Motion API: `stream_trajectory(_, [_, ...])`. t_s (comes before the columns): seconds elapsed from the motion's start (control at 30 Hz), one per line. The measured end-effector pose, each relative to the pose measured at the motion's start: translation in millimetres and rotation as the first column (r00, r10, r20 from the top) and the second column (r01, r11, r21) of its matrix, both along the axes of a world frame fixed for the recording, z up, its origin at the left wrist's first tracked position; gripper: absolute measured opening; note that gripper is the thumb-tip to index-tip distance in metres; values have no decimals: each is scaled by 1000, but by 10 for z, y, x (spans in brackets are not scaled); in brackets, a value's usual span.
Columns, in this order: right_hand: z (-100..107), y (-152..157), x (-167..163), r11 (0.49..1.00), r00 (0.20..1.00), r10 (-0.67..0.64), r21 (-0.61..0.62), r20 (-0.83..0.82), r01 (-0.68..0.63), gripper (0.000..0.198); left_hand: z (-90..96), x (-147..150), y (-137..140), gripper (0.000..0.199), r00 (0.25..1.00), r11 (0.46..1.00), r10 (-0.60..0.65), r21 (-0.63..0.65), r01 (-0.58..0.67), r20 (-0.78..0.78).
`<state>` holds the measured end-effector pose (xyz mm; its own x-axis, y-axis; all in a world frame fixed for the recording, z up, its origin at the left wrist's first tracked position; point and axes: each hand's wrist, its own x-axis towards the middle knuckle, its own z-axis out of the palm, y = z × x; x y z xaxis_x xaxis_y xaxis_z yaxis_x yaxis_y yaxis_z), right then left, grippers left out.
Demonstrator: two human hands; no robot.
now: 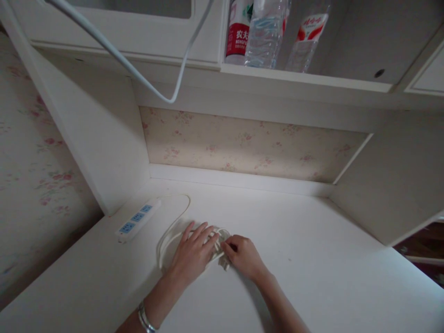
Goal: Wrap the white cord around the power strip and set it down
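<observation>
Lower center: left hand spread over cord, right hand pinching it; desk extends to its edge, lower right.

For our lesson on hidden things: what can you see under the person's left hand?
Loops of white cord show beside the left hand, which lies over part of the bundle. What is directly beneath the palm is covered.

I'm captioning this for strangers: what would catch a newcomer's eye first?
Probably the left hand and right hand, together at a bundled white cord on the desk. Then the blue-socketed power strip to their left, and the plastic bottles on the shelf above.
</observation>
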<state>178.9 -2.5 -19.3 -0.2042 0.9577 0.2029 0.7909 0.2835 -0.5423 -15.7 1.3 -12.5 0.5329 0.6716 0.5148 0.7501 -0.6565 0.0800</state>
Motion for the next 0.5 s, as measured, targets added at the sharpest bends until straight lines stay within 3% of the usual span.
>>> stream_trajectory(0.2, [-51, 0, -51, 1000, 994, 8, 21, -110, -6, 29, -55, -81, 43, 13, 994, 988, 71, -133, -82, -84])
stream_trajectory(0.33, [-118, 68, 14, 995, 963, -93, 15, -253, 100, 32, -107, -217, 145, 20, 955, 945, 287, -184, -270, 77])
stream_trajectory(0.43, [-170, 134, 78, 981, 942, -178, 24, -286, 192, 37, -102, -324, 258, 21, 805, 905, 419, -269, -330, 420])
stream_trajectory(0.5, [-206, 172, 115, 975, 939, -202, 33, -280, 219, 39, -76, -370, 318, 20, 595, 892, 447, -381, -242, 668])
